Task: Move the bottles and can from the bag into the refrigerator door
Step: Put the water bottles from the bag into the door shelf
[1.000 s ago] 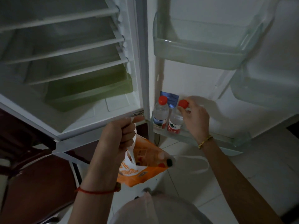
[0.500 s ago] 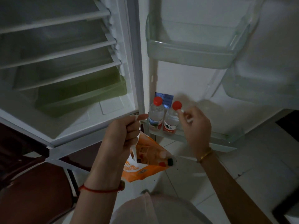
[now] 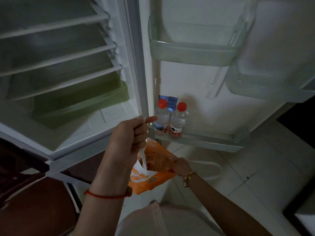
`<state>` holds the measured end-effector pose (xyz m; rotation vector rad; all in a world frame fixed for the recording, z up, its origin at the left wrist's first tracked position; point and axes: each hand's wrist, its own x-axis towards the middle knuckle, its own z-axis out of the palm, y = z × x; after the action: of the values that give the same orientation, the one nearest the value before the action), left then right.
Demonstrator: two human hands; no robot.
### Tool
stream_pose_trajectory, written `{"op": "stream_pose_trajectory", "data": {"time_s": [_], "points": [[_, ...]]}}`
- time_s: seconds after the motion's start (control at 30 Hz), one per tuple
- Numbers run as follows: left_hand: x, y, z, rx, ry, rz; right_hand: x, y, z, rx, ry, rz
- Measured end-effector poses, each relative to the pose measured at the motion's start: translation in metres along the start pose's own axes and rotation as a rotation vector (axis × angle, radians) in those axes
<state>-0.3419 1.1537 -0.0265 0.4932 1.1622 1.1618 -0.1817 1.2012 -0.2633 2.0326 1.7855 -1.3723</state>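
Right hand (image 3: 181,166) shifted from bottles (image 3: 161,116) into bag (image 3: 144,181); fingers hidden, state cannot be told. Bag gripped by left hand (image 3: 129,138), fingers curled. Can possibly fumbled, being reached for unseen.

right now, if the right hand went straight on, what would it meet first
The right hand points into the orange bag, so probably the bag's inside or its contents, which are hidden.

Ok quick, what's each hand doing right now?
Left hand: closed, gripping the white handle of the orange plastic bag.
Right hand: in that bag's mouth, fingers hidden, cannot tell.
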Motion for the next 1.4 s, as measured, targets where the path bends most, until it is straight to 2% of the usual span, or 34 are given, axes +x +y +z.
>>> {"op": "stream_pose_trajectory", "data": {"time_s": [0.07, 0.13, 0.23, 0.33, 0.47, 0.6, 0.73, 0.93, 1.27, 1.4], "points": [[-0.002, -0.001, -0.002, -0.003, -0.008, 0.001, 0.003, 0.001, 0.008, 0.215, 0.097, 0.121], [-0.004, -0.002, -0.004, -0.011, -0.014, 0.001, 0.005, 0.001, 0.015, 0.332, 0.175, 0.176], [-0.006, 0.0, -0.011, -0.02, -0.001, 0.002, 0.003, -0.002, 0.018, 0.444, 0.19, 0.219], [-0.008, 0.005, -0.019, -0.032, 0.01, 0.002, -0.002, -0.002, 0.019, 0.532, 0.227, 0.173], [-0.01, 0.01, -0.03, -0.092, 0.023, 0.005, -0.011, -0.007, 0.013, 0.344, 0.303, 0.028], [-0.01, 0.009, -0.036, -0.143, 0.014, -0.008, -0.022, -0.011, 0.003, 0.074, 0.466, -0.122], [-0.007, 0.007, -0.034, -0.127, -0.001, -0.005, -0.048, -0.011, -0.02, 0.136, 0.678, -0.264], [0.002, 0.003, -0.02, -0.078, -0.088, -0.048, -0.105, -0.018, -0.064, 0.19, 0.897, -0.347], [0.011, 0.002, -0.011, -0.021, -0.146, -0.074, -0.135, -0.021, -0.12, 0.031, 1.196, -0.502], [0.01, -0.002, -0.01, 0.011, -0.153, -0.065, -0.123, -0.016, -0.14, 0.04, 1.235, -0.586]]}}
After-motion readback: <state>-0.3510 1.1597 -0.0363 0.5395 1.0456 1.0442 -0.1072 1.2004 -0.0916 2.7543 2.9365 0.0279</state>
